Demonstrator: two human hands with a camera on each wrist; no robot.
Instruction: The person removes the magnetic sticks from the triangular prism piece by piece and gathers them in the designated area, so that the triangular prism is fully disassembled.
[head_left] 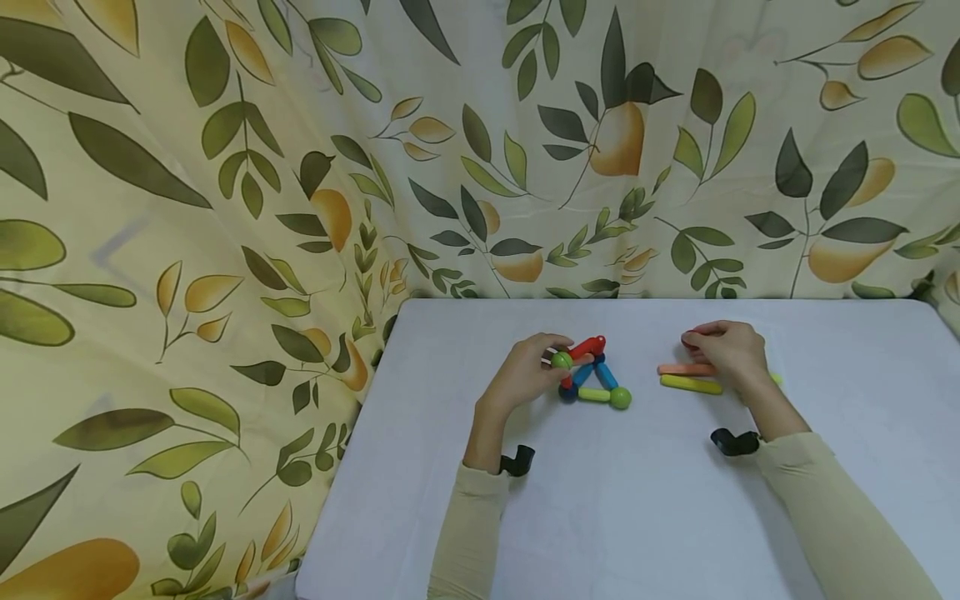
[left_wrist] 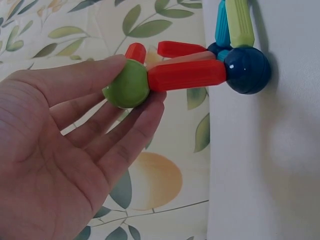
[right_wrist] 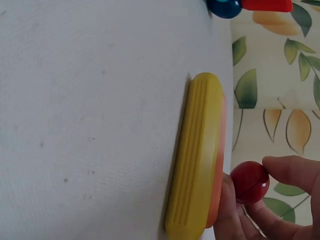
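Observation:
My left hand (head_left: 522, 371) pinches a green ball (left_wrist: 129, 86) between thumb and fingers. From that ball a red ribbed rod (left_wrist: 187, 75) runs down to a dark blue ball (left_wrist: 247, 70) on the table. More red rods join at the raised part of this toy frame. Its base is a triangle with blue rods (head_left: 607, 375), a light green rod (head_left: 594, 395) and another green ball (head_left: 620, 398) at the right corner. My right hand (head_left: 733, 354) holds a loose red ball (right_wrist: 250, 182) in its fingertips, over a yellow rod (right_wrist: 195, 155) and an orange rod (head_left: 675, 369).
The white table (head_left: 615, 508) ends at the back against a leaf-patterned curtain (head_left: 480, 167), which hangs along the left side too. A bit of yellow-green (head_left: 776, 379) peeks out beyond my right wrist. Black wrist devices (head_left: 733, 442) jut inward from both forearms.

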